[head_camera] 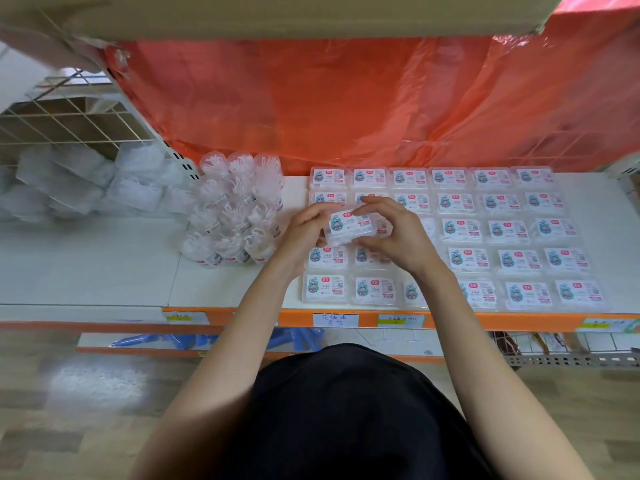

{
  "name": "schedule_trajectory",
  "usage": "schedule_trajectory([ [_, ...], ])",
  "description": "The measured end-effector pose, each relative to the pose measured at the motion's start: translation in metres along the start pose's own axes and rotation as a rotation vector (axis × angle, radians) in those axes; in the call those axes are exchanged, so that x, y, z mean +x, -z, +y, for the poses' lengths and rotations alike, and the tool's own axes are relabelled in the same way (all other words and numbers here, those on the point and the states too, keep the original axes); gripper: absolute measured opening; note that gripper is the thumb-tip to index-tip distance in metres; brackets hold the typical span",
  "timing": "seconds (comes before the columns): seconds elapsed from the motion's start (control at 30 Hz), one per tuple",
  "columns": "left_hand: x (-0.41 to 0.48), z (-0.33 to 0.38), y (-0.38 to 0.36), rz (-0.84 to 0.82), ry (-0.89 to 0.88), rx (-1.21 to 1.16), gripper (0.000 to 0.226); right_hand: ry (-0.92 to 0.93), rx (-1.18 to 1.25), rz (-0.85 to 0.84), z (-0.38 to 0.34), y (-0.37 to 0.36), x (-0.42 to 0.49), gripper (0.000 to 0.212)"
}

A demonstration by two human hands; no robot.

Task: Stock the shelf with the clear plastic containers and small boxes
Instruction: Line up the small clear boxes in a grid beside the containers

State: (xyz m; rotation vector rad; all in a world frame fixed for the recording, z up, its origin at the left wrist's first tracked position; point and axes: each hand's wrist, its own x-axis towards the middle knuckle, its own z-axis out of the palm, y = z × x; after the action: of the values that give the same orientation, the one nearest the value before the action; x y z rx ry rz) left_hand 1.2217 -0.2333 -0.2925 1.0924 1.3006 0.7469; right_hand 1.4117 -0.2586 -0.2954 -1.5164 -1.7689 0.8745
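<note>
My left hand (304, 233) and right hand (398, 239) pinch one small clear labelled box (349, 227); a sloppy set-down may skew the laid rows (509, 230).

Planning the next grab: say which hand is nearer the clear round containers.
Left. The left hand is just right of the clear round containers; the right hand lies beyond the small box.

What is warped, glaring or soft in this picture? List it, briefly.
In the head view the wide lens bows the orange shelf edge, a pale glare patch lies on the floor at lower left, the cardboard overhead is soft, and the small box between left hand and right hand looks slightly smeared.
</note>
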Motion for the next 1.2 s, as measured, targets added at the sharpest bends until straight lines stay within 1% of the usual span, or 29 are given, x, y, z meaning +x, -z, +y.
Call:
schedule_trajectory([
  [0.07, 0.004, 0.002, -0.003, 0.028, -0.015, 0.03, 0.031, 0.01, -0.045, 0.018, 0.002, 0.001, 0.004, 0.041],
  [0.13, 0.008, -0.001, -0.01, 0.121, -0.084, 0.119, 0.036, 0.005, -0.067, 0.061, 0.007, 0.003, 0.008, 0.042],
  [0.2, 0.014, -0.008, -0.016, 0.248, -0.187, 0.309, 0.043, -0.049, -0.066, 0.118, 0.012, 0.007, 0.017, 0.044],
  [0.27, 0.02, -0.018, -0.021, 0.329, -0.236, 0.618, 0.047, -0.095, -0.091, 0.179, 0.018, 0.01, 0.033, 0.043],
  [0.33, 0.024, -0.03, -0.027, 0.303, -0.232, 0.903, 0.05, -0.115, -0.126, 0.197, 0.023, 0.009, 0.053, 0.042],
  [0.37, 0.025, -0.035, -0.03, 0.268, -0.235, 0.995, 0.051, -0.116, -0.153, 0.186, 0.025, 0.007, 0.063, 0.042],
  [0.47, 0.027, -0.05, -0.034, 0.188, -0.237, 1.134, 0.054, -0.099, -0.232, 0.115, 0.024, -0.006, 0.089, 0.044],
  [0.57, 0.026, -0.056, -0.035, 0.196, -0.25, 1.173, 0.055, -0.081, -0.286, 0.071, 0.02, -0.023, 0.107, 0.045],
  [0.77, 0.026, -0.056, -0.037, 0.221, -0.264, 1.201, 0.057, -0.104, -0.322, 0.051, 0.021, -0.043, 0.125, 0.044],
  [0.83, 0.025, -0.056, -0.037, 0.236, -0.272, 1.2, 0.063, -0.118, -0.327, 0.051, 0.023, -0.046, 0.127, 0.044],
  [1.0, 0.028, -0.058, -0.037, 0.246, -0.277, 1.173, 0.055, -0.125, -0.325, 0.05, 0.023, -0.051, 0.131, 0.046],
  [1.13, 0.027, -0.057, -0.037, 0.272, -0.306, 1.152, 0.064, -0.117, -0.337, 0.053, 0.025, -0.055, 0.133, 0.046],
  [1.2, 0.027, -0.057, -0.037, 0.275, -0.31, 1.149, 0.063, -0.12, -0.344, 0.053, 0.025, -0.056, 0.133, 0.046],
])
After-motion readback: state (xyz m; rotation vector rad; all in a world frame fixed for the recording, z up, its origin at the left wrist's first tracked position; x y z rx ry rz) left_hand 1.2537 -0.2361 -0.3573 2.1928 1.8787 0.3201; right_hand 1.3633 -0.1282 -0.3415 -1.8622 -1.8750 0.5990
